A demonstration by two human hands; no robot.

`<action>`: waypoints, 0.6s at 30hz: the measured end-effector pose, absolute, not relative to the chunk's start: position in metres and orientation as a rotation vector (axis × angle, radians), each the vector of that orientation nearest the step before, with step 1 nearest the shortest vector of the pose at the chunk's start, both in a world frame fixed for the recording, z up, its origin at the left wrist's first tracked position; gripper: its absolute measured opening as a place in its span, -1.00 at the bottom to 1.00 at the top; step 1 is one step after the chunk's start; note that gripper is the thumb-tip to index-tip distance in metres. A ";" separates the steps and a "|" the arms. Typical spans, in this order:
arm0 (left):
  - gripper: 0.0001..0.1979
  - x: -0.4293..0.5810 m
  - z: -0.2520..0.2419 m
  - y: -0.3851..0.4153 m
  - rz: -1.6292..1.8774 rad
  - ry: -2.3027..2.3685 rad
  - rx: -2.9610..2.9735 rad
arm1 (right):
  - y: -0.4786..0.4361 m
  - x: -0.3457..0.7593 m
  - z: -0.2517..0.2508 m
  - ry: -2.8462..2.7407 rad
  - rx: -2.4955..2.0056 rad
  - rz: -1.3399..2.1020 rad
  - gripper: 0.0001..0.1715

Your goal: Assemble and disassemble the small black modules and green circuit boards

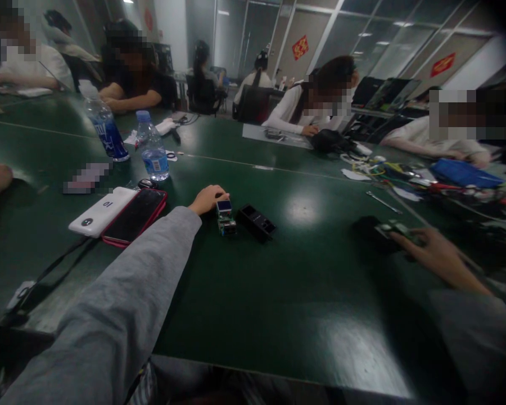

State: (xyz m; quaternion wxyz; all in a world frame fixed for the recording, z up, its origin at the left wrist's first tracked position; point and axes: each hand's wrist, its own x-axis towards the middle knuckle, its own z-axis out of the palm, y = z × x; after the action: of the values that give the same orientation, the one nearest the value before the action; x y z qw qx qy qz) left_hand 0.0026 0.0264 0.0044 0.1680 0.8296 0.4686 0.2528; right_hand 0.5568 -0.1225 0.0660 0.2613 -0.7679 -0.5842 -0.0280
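my left grip (pixel 208 198), narrow, pinches the small board (pixel 225 219), black case (pixel 257 222) just right of it. right grip (pixel 425 250) touches a green part (pixel 391 228), too blurred to tell its hold. reaching this far, i could tip the board

The only thing I can read from here is "10", printed in dark digits on the white power bank (pixel 103 211) lying on the table. The blue labels on the big bottle (pixel 108 135) and small bottle (pixel 155 161) carry white print too blurred to make out. The two red signs (pixel 300 47) on the glass walls bear gold marks too small to read.
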 end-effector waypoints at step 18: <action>-0.59 0.002 0.002 0.029 0.723 1.320 2.343 | -0.025 0.284 0.057 -2.245 -1.573 0.276 -0.49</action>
State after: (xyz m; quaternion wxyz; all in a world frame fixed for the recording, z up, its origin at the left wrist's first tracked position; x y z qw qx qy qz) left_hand 0.0016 0.0290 0.0020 0.1772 0.8281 0.4665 0.2556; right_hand 0.2843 -0.0245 0.0575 0.1920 -0.5604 -0.7997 0.0983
